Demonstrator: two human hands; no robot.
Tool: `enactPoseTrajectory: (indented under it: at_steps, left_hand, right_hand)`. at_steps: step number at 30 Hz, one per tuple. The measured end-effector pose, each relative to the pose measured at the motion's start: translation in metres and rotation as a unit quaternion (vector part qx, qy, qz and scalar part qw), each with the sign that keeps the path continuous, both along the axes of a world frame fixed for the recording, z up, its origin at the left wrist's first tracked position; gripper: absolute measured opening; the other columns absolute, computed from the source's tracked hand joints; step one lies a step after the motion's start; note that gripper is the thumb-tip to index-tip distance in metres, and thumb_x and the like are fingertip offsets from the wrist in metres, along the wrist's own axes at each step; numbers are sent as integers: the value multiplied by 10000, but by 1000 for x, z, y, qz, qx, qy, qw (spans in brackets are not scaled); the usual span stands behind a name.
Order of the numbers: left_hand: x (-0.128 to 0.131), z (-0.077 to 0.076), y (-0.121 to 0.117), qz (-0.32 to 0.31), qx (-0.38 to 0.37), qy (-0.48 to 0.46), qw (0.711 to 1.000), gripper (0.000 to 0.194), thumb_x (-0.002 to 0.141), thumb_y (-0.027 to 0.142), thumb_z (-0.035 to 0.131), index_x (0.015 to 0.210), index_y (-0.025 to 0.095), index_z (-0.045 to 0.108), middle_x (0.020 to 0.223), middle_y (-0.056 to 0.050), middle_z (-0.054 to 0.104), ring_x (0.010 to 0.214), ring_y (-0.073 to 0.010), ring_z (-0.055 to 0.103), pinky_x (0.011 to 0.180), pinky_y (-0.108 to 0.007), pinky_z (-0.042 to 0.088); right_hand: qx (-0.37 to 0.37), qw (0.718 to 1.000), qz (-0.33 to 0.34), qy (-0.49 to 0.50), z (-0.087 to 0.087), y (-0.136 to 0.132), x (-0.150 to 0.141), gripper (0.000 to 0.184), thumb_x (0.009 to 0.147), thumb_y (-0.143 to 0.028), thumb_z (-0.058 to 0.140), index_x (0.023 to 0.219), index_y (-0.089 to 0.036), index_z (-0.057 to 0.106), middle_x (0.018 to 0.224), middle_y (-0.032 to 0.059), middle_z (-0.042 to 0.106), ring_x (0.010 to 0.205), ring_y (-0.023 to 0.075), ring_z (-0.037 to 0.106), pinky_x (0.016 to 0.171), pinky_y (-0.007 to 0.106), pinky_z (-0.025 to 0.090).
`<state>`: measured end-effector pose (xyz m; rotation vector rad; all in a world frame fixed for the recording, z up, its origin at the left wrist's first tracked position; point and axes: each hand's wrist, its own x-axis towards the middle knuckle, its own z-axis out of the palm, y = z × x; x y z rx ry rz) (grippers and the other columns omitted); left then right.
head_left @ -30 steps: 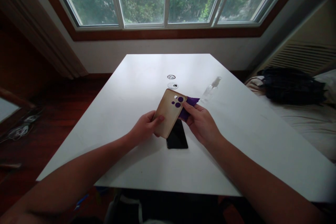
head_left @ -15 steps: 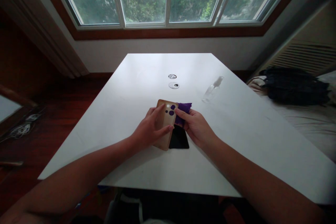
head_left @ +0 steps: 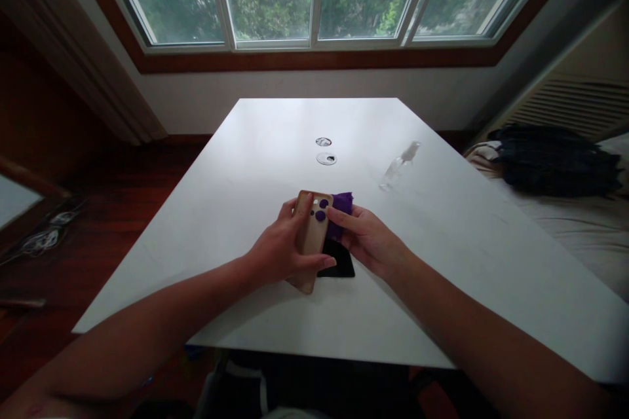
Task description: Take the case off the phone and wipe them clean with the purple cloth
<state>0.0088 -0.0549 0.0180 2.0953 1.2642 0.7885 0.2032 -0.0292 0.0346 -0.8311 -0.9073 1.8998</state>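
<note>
A yellowed, see-through phone case (head_left: pixel 313 237) with camera holes is held tilted above the table. My left hand (head_left: pixel 275 247) grips it from the left side, thumb across its lower part and a finger along the top. My right hand (head_left: pixel 367 236) pinches a purple cloth (head_left: pixel 343 208) against the case's upper right edge, and purple shows through the camera holes. Partly hidden beneath the case and hands, a phone (head_left: pixel 340 263) with a dark face lies on the white table (head_left: pixel 236 196).
Two small round pieces (head_left: pixel 326 158) lie beyond the hands on the table. A clear spray bottle (head_left: pixel 400 165) lies on its side to the right. A dark bag or cloth bundle (head_left: pixel 557 160) rests on a bed at the right. Cables (head_left: pixel 42 242) are on the floor at left.
The case has come down and a little left, and turned more upright in view. My left hand has shifted its grip, spreading over the case. The right hand moved left with the cloth.
</note>
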Motion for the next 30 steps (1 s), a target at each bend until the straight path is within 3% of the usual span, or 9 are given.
enactPoseTrajectory:
  at_steps: [4,9,14,16,18,21,23,25,30]
  left_hand:
    - [-1,0,0,-1,10,-28,1000,1016,794,524,752,1607,354,167,1588,-108,255,1344,-342,466,1105,-474,429]
    - [1,-1,0,-10,13,-86,996,936,852,376,707,1612,331,162,1508,-113,358,1348,-300,450,1118,-432,398]
    - [0,5,0,-59,-52,-170,982,698,893,413,652,1527,247,410,1289,-115,551,1158,-267,549,1014,-412,457]
    - [-1,7,0,-76,-142,-208,965,571,906,465,622,1401,194,538,1072,-91,633,935,-214,611,832,-344,522]
    - [-3,7,2,-86,-254,-244,932,528,907,525,593,1296,169,575,854,-46,637,679,-156,602,599,-264,499]
    - [-5,7,6,-107,-396,-296,863,592,904,622,502,1249,145,563,677,-8,594,433,-111,502,391,-206,374]
    - [-6,8,9,-142,-459,-331,812,644,905,658,436,1236,123,570,679,-25,607,402,-105,488,356,-201,360]
    - [-6,9,11,-173,-483,-371,774,637,913,644,427,1243,119,573,754,-58,642,453,-116,539,377,-205,414]
    - [-7,6,15,-189,-463,-466,730,544,948,530,471,1392,216,483,1168,-148,655,770,-211,669,456,-255,540]
  right_hand:
    - [11,1000,8,6,0,-3,-3,290,775,-290,851,1021,-167,757,949,50,779,834,166,732,802,247,585]
    - [46,999,2,17,-2,-5,-5,302,770,-270,845,1041,-184,741,964,34,768,888,179,722,873,288,560]
    - [160,977,-92,-108,-7,-10,-5,303,739,-305,861,990,-213,717,915,4,745,832,191,686,815,331,551]
    - [240,940,-132,-202,-7,-13,-1,271,751,-314,845,966,-222,708,860,-8,728,772,186,665,740,317,538]
    - [338,879,-147,-303,-6,-14,3,188,799,-280,783,961,-228,702,819,-10,715,726,181,647,691,307,514]
    - [479,772,-130,-397,-4,-14,10,145,825,-155,676,949,-229,694,836,5,715,748,184,649,697,301,496]
    - [526,736,-120,-408,-3,-13,13,197,802,-99,647,945,-229,688,868,11,720,779,183,656,706,292,493]
    - [520,740,-131,-406,-3,-13,12,213,788,-92,657,947,-232,682,852,-4,721,749,171,654,679,275,490]
    - [398,805,-248,-363,0,-14,8,124,832,-279,744,925,-228,679,749,-32,696,634,156,620,592,264,485]
